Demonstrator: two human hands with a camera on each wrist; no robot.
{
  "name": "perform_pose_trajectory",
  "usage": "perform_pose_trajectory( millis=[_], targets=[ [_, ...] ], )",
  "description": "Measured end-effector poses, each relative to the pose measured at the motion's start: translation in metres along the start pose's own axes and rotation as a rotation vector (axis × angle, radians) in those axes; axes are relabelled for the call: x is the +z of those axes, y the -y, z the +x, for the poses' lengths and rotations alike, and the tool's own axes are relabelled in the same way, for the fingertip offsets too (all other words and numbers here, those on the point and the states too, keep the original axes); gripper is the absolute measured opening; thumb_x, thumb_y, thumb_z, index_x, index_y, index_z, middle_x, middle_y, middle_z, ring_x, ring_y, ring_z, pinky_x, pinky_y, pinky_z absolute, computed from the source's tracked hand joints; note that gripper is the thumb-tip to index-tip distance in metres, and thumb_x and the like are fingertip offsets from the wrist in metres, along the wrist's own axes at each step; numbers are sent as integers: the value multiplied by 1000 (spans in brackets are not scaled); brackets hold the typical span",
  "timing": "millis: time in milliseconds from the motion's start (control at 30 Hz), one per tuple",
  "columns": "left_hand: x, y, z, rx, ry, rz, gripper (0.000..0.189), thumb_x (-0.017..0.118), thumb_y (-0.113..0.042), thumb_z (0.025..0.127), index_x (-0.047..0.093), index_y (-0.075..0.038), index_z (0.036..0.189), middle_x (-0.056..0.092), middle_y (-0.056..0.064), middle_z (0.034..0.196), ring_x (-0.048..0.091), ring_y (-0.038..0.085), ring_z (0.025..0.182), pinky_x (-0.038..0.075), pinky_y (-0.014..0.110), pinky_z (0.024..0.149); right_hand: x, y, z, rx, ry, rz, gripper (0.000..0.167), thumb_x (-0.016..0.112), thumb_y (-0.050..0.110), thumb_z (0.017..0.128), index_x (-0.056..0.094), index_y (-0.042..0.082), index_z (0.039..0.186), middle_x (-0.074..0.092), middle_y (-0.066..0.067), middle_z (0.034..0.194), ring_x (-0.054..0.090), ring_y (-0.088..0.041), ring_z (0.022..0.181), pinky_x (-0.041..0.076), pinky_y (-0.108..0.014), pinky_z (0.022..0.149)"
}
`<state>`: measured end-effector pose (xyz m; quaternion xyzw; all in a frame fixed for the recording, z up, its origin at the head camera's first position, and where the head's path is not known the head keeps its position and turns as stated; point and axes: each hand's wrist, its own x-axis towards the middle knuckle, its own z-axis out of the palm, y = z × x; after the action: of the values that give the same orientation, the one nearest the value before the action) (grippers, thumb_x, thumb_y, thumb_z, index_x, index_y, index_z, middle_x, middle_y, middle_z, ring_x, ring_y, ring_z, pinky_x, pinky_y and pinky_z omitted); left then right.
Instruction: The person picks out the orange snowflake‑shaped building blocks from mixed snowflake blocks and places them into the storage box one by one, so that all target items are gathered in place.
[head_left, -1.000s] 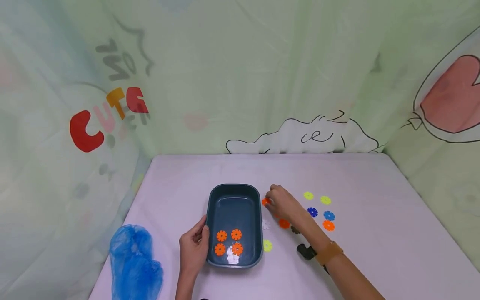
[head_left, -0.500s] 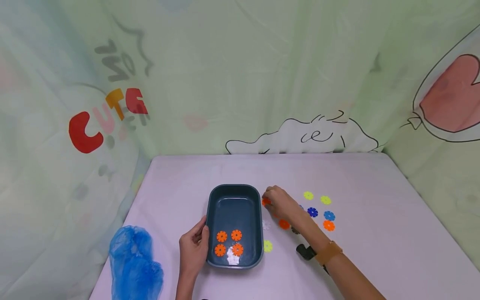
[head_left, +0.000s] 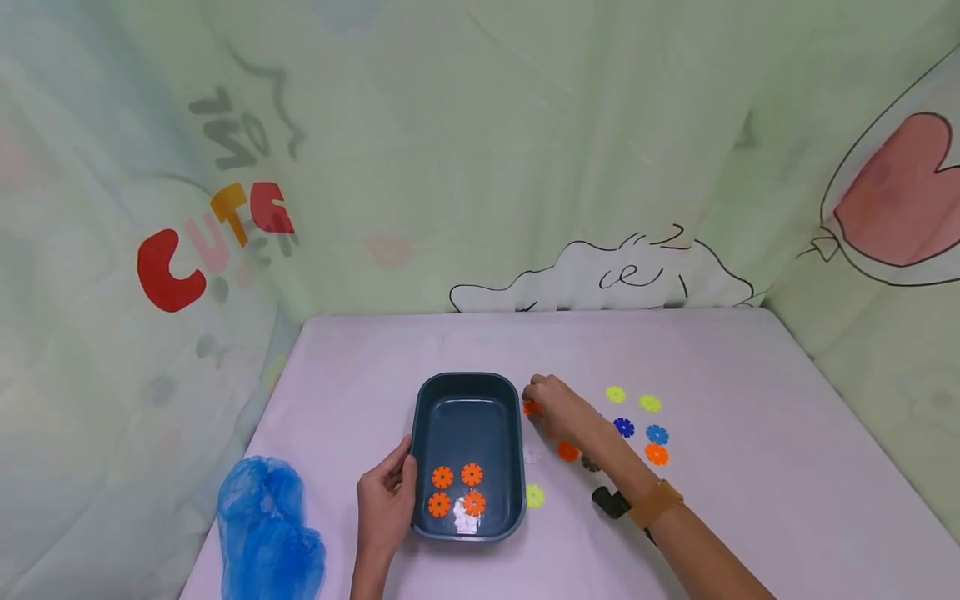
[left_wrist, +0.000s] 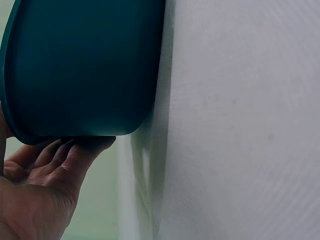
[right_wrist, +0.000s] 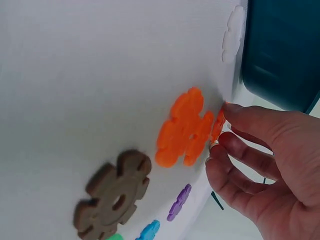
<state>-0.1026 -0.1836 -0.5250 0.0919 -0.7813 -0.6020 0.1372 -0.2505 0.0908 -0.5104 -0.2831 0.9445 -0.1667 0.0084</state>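
Observation:
At the left side of a dark teal tray point(head_left: 468, 429), my left hand point(head_left: 384, 508) grips the rim and wall, seen close in the left wrist view. Several orange snowflake discs point(head_left: 442, 477) lie in the tray's near half. Just past its right edge, my right hand point(head_left: 561, 410) pinches an orange snowflake disc point(right_wrist: 218, 125) between thumb and fingertips. Close by in the right wrist view lie another orange disc point(right_wrist: 175, 132), a brown disc point(right_wrist: 111, 197) and a purple disc point(right_wrist: 179, 202). My right hand and forearm hide part of this group in the head view.
More discs lie to the right: two yellow ones at the back, a dark blue disc point(head_left: 624, 427), a light blue disc point(head_left: 657, 434) and an orange one. A yellow disc point(head_left: 535, 496) sits beside the tray. A blue plastic bag point(head_left: 270, 533) lies at the table's left.
My right hand has shifted slightly left, nearer the tray's edge, with its fingers still at the orange disc. My left hand keeps its grip, and the tray stays in place.

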Motion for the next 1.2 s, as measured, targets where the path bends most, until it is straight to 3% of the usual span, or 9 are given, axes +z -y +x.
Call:
perform_pose_trajectory(
  millis=[167,433,767,1200],
  targets=[
    [0,0,1,7,-5,7,38,62,-1,107,64,5,145,68,18,143,74,33,120,63,31,95,-3,1,1,-16,36,-38,24,85,-3,89,79,-4,112,72,-15,102,68,-28,94,66,-38,86],
    [2,-3,4,39,1,3,38,64,-3,107,64,4,145,69,17,142,76,31,117,63,29,94,-9,5,3,-37,29,-150,26,85,-3,89,80,-1,114,70,-13,104,63,-27,95,65,-38,88],
    [0,-1,2,32,-2,13,37,63,-3,108,64,4,144,69,20,141,76,33,114,63,28,93,-7,10,2,-46,66,-168,22,82,-1,93,79,0,116,69,-14,104,61,-28,93,65,-40,85],
    [1,-3,3,4,-3,21,37,63,-2,107,64,5,144,68,20,143,76,33,116,63,28,92,-6,8,2,-44,19,-137,20,81,-8,90,77,-4,109,70,-15,96,63,-29,90,64,-41,86]
  ],
)
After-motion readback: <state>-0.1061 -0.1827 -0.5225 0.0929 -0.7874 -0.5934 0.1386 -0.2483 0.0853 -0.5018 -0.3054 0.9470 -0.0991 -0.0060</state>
